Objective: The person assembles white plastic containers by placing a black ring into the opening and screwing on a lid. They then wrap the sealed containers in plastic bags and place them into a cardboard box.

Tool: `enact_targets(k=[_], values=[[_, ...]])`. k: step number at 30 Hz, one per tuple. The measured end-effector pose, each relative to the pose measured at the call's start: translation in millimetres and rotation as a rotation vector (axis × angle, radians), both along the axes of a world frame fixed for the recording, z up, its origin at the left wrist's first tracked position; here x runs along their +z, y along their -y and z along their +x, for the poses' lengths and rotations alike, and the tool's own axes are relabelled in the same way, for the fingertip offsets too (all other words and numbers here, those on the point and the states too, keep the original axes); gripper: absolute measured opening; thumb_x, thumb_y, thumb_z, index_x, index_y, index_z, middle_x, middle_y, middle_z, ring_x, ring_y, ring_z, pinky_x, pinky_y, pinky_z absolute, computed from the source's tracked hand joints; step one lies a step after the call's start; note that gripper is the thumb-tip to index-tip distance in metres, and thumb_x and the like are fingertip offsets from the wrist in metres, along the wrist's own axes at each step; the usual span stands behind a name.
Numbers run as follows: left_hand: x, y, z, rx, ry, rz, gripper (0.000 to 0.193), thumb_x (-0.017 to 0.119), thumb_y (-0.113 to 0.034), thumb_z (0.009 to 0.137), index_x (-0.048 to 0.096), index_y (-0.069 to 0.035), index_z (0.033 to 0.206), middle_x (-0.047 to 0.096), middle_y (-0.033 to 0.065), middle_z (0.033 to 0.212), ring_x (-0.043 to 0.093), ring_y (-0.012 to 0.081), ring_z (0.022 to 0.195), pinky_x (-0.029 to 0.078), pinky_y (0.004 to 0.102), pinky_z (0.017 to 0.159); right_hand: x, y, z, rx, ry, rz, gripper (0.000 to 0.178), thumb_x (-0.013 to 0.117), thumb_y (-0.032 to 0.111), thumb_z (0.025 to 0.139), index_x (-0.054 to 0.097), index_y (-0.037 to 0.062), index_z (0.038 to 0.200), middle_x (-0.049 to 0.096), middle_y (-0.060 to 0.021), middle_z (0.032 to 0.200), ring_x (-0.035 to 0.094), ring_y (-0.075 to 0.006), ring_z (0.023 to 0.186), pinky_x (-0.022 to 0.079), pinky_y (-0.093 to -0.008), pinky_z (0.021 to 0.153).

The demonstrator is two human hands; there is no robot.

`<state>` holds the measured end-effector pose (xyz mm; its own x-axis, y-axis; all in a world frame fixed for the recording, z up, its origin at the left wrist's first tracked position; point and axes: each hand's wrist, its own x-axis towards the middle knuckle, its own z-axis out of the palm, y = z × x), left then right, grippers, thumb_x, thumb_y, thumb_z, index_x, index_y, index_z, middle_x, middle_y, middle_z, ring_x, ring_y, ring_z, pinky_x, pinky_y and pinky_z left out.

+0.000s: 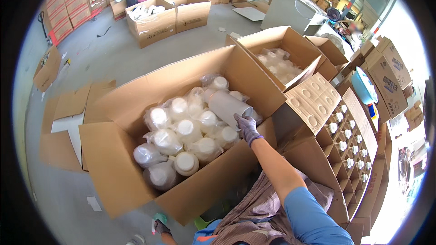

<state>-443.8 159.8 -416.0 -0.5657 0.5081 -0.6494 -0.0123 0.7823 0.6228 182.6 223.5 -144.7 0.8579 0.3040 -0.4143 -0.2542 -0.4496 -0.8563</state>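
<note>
The gloved right hand [248,129] pinches a grey cylinder [229,107] lying on bagged bottles [186,127] in the near carton [177,77]: seemingly gripping, calling for steady hold. Left hand's [161,228] grip, lower left, is unclear.

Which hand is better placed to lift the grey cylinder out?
Probably the right: the right hand grips the near end of the grey cylinder, while the left hand is low outside the large open carton.
</note>
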Motion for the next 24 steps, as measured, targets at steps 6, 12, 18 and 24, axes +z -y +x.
enact_targets(k=[6, 12, 18, 24], values=[[25.5, 5.1, 3.4, -0.089, 0.101, -0.756, 0.06, 0.063, -0.053, 0.089, 0.055, -0.007, 0.127, 0.062, 0.0126, 0.119, 0.061, 0.023, 0.104, 0.052, 0.0355, 0.083, -20.1, -15.6, 7.7, -0.031, -0.018, 0.121, 0.027, 0.075, 0.021, 0.081, 0.07, 0.0028, 0.101, 0.061, -0.0025, 0.076, 0.053, -0.0134, 0.064, 0.045, -0.0332, 0.058], [83.8, -27.8, 59.4, -1.032, 0.095, -0.792, 0.051, 0.065, -0.051, 0.088, 0.062, -0.007, 0.113, 0.065, 0.0099, 0.102, 0.062, 0.0196, 0.091, 0.052, 0.0342, 0.076, 11.7, -11.0, 15.5, -0.078, 0.029, 0.231, 0.019, 0.071, 0.013, 0.081, 0.071, 0.0044, 0.097, 0.057, 0.0008, 0.07, 0.047, -0.0113, 0.058, 0.04, -0.0299, 0.054], [243.4, -90.7, 161.2, -2.078, -0.042, -0.539, 0.046, 0.066, -0.05, 0.086, 0.069, -0.006, 0.099, 0.067, 0.0072, 0.086, 0.063, 0.0163, 0.079, 0.052, 0.033, 0.068, 113.6, 120.5, -1.2, 0.096, 0.23, 0.462, 0.02, 0.072, 0.016, 0.084, 0.069, -0.0003, 0.097, 0.06, 0.0019, 0.079, 0.052, -0.007, 0.075, 0.043, -0.0233, 0.069], [383.8, -81.3, 410.5, -1.402, 0.773, 0.535, 0.029, 0.058, -0.025, 0.099, 0.063, -0.002, 0.116, 0.066, 0.0062, 0.101, 0.062, 0.0136, 0.087, 0.052, 0.0295, 0.077, 248.4, 330.7, -43.7, 0.251, 0.634, 0.478, 0.016, 0.07, 0.0, 0.085, 0.064, -0.0022, 0.1, 0.06, -0.0033, 0.093, 0.055, -0.01, 0.087, 0.048, -0.0267, 0.08]])
